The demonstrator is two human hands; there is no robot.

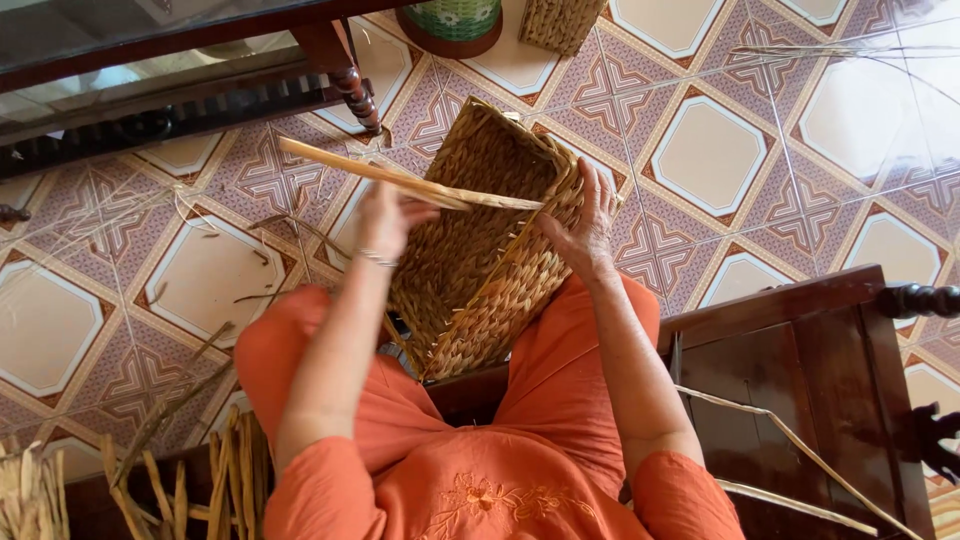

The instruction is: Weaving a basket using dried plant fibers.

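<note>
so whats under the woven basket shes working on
The woven basket rests tilted between the person's knees in orange trousers, over patterned floor tiles. The right hand grips its rim; the left hand holds a flat strand. The floor directly beneath is covered.

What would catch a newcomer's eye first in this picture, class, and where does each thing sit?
First, the rectangular woven straw basket at centre, tilted between the knees of a person in orange clothes. The right hand grips its rim, while the left hand holds a long pale flat reed strip across its opening. Around lies the patterned pink and cream tiled floor, with loose dried reeds at lower left.
</note>
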